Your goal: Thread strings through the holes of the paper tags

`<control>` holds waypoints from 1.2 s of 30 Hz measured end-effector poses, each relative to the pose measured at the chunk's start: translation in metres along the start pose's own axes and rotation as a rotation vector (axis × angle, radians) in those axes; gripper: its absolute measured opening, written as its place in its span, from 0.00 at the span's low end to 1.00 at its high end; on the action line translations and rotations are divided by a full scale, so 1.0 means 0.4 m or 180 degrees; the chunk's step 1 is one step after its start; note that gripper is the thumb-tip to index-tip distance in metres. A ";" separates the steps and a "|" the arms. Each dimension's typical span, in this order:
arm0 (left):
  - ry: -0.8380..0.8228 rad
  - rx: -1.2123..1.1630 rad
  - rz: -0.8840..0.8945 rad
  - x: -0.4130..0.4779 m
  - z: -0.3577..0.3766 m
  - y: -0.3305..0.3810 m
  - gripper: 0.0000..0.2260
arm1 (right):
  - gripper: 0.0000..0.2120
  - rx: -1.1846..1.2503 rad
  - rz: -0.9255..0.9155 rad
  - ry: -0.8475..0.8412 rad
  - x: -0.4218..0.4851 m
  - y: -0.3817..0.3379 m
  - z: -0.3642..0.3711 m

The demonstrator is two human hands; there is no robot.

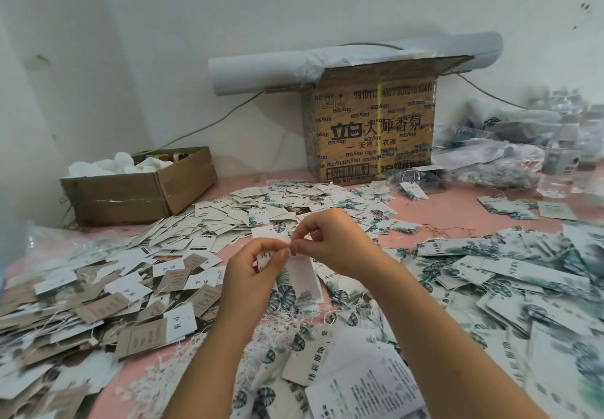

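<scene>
Pinching paper tag (300,275) in left hand (255,271) | right hand (333,242) pinches string (312,233) at tag's top

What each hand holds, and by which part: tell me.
Left hand grips a leaf-printed paper tag by its upper end. Right hand pinches a thin white string in its fingers, at that tag's top edge.

One head-worn camera looks forward and down, close over the table (452,207).
</scene>
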State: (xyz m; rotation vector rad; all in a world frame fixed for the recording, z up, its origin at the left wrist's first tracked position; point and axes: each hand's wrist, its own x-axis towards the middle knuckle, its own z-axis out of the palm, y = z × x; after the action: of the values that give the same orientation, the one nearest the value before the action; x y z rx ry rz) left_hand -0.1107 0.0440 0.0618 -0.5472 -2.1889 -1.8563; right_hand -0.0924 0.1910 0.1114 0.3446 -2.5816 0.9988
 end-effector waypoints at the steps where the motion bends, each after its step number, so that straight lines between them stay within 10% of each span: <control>1: -0.0017 0.0023 -0.0007 0.000 0.001 -0.003 0.05 | 0.03 -0.0023 0.0041 0.0082 0.000 0.004 -0.001; 11: 0.0026 -0.0361 -0.0002 -0.006 0.003 0.010 0.26 | 0.05 -0.0183 0.0268 0.0652 0.006 0.018 0.008; 36: -0.0285 -0.0957 -0.0125 0.003 0.021 0.011 0.13 | 0.07 -0.0360 -0.0163 0.0974 0.007 -0.006 0.035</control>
State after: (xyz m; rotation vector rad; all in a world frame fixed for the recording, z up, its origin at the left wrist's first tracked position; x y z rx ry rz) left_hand -0.1093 0.0528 0.0648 -0.6571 -1.9960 -2.2405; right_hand -0.0973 0.1794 0.1044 0.2087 -2.3278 0.8129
